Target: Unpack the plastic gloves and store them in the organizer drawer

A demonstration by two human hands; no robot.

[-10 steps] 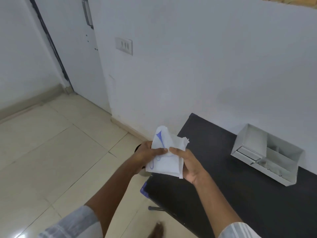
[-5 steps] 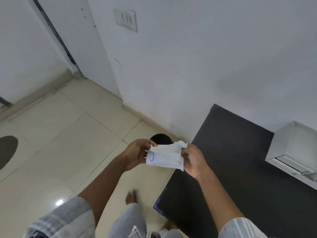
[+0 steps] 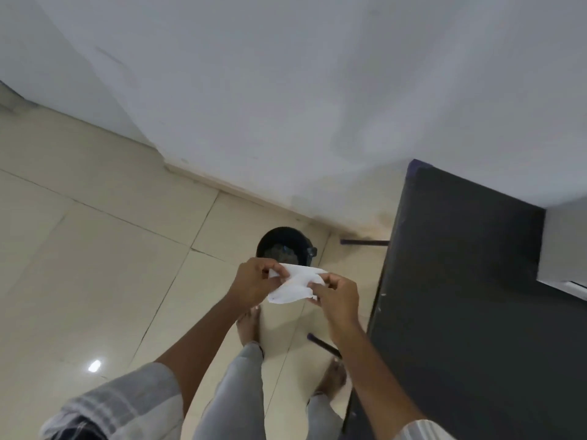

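A crumpled white paper wrapper [image 3: 293, 285] is stretched between both hands above the floor. My left hand [image 3: 254, 282] pinches its left end and my right hand [image 3: 336, 296] pinches its right end. Whether gloves are inside it cannot be seen. The white organizer [image 3: 563, 246] shows only as a corner at the right edge, standing on the black table [image 3: 460, 296]; its drawers are out of view.
A black bin [image 3: 284, 244] stands on the tiled floor just beyond the wrapper, near the wall. The table's left edge runs close to my right forearm. My bare feet and grey trouser legs [image 3: 241, 392] are below the hands.
The view has tilted down and left, so the organizer has nearly left the frame. The hands now hold the wrapper over the black bin, crumpled smaller than before.
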